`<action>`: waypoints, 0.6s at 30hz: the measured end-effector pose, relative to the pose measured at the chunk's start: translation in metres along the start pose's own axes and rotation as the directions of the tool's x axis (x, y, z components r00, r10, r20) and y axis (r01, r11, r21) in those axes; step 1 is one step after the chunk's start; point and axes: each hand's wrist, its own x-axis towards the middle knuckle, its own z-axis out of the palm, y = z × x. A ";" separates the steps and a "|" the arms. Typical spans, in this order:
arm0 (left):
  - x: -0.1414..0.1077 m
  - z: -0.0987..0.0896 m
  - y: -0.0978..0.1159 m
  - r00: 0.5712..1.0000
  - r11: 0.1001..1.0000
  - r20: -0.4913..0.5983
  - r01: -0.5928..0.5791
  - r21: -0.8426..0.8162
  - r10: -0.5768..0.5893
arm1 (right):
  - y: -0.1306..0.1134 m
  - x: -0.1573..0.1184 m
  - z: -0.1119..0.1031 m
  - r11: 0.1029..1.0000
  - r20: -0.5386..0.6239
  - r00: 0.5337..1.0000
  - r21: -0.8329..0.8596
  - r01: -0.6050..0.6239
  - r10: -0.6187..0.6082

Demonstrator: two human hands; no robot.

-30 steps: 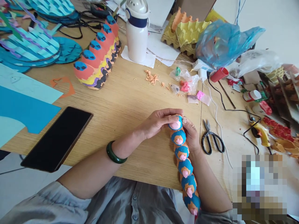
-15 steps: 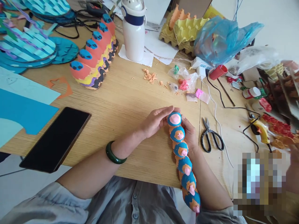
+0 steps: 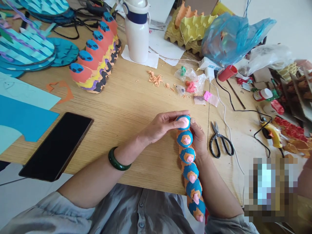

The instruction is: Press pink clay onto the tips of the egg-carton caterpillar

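A strip of egg-carton bumps [image 3: 186,155], orange with blue clay patches and pink lumps, runs from the table's front edge toward my body. My left hand [image 3: 162,126] is at its far end, thumb pressed on the flat pink clay of the top bump and fingers behind it. From the right side my right hand [image 3: 199,138] grips the same end, its fingers partly hidden by the strip. A green bangle [image 3: 119,159] circles my left wrist.
Black-handled scissors [image 3: 220,139] lie right of my hands, a phone [image 3: 57,146] at the left. Farther back are a painted egg-carton strip [image 3: 97,58], a white bottle [image 3: 137,35], orange scraps [image 3: 154,78], clay packets [image 3: 191,86] and a blue bag [image 3: 227,40]. Cables cross the right side.
My left thumb has come down onto the pink clay of the top bump. The strip's near end has swung slightly to the left. The whole view has shifted a little.
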 end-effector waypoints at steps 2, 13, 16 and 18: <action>0.000 0.000 0.000 1.000 1.000 -0.001 -0.011 0.016 0.011 | 0.001 -0.001 0.000 0.999 0.006 1.000 -0.013 0.031 -0.031; 0.001 -0.001 -0.002 1.000 1.000 -0.014 0.002 0.027 -0.002 | 0.002 -0.001 0.000 0.997 0.019 0.998 -0.040 0.062 -0.061; 0.003 -0.003 -0.008 0.997 0.995 -0.049 -0.048 0.091 0.053 | 0.004 0.002 0.001 0.998 0.017 0.998 -0.013 0.059 -0.058; 0.003 -0.005 -0.010 0.997 0.995 -0.063 -0.029 0.100 0.036 | 0.007 0.005 0.000 1.000 0.001 1.000 0.015 0.027 -0.027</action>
